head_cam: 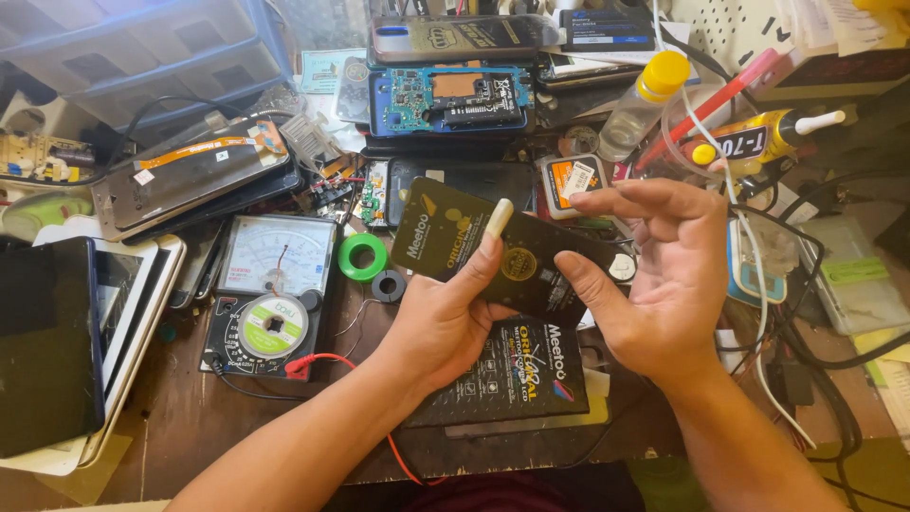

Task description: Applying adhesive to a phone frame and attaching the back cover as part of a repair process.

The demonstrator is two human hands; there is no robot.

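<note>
My left hand (450,318) holds a flat black screen part with gold print (445,237), thumb pressed on its upper face, tilted above the desk. My right hand (654,270) is beside it with fingers spread; its thumb touches the part's right edge and the palm is empty. Under both hands lies a black flat package with gold lettering (517,374).
An analog multimeter (270,284) with a solder-wire spool and red lead lies left. A green tape ring (363,256), an opened phone showing its blue circuit board (455,100), stacked tablets (57,341), a glue tube (758,142), a clear bottle with yellow cap (645,104) and cables crowd the wooden desk.
</note>
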